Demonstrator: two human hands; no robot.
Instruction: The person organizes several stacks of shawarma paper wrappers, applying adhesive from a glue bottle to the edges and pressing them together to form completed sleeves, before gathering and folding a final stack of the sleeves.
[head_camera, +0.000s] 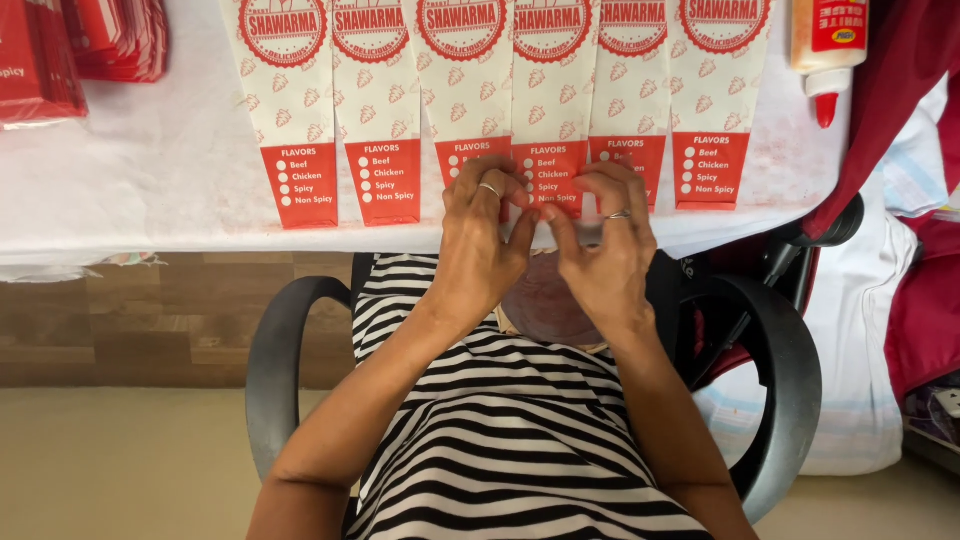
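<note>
At frame centre, both hands' fingers (520, 215) pinch one paper sleeve (548, 110) on the desk (150, 170); a slip could crease it.

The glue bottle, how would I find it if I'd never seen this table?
Start at the white table with its row of paper sleeves. Follow the row to its right end. The glue bottle lies there, the only plastic thing, with a red pointed cap.
</note>
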